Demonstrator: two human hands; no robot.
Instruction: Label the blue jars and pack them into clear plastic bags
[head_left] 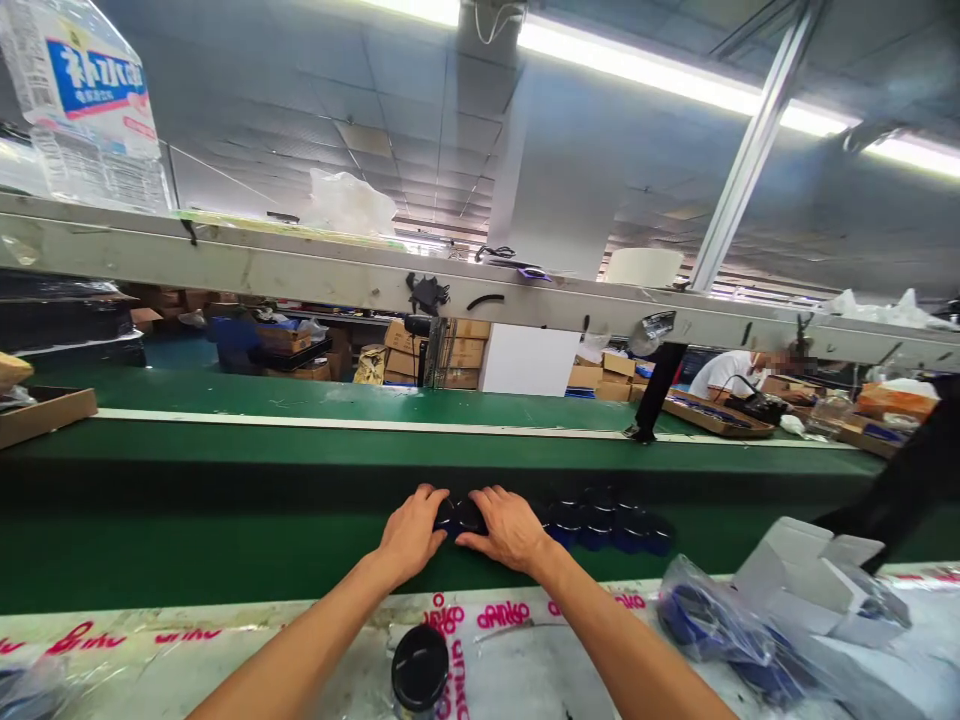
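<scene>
Head view is looking forward and down over a work surface wrapped in plastic film (225, 650) with pink printing, and past it a green conveyor belt (225, 540) is running from left to right across the scene. Both forearms are reaching out from the near edge to the belt. The left hand (411, 535) and the right hand (508, 528) are lying just beside each other, palms down, on a small dark blue round piece (459, 518) that is sitting on the near part of the belt. The fingers of both hands are curving loosely over this piece and touching it from the left and from the right; I cannot tell if they are really gripping it or only pressing on it. Just to the right of the right hand, a cluster of the same dark blue round pieces (607, 525) is lying on the belt. On the near surface, a black round lid (420, 668) is standing between the forearms, and at the right a clear bag with blue parts (712, 625) is lying beside an open white carton (810, 575). Far at the right, another person in a white shirt (724, 375) is sitting at the line.
</scene>
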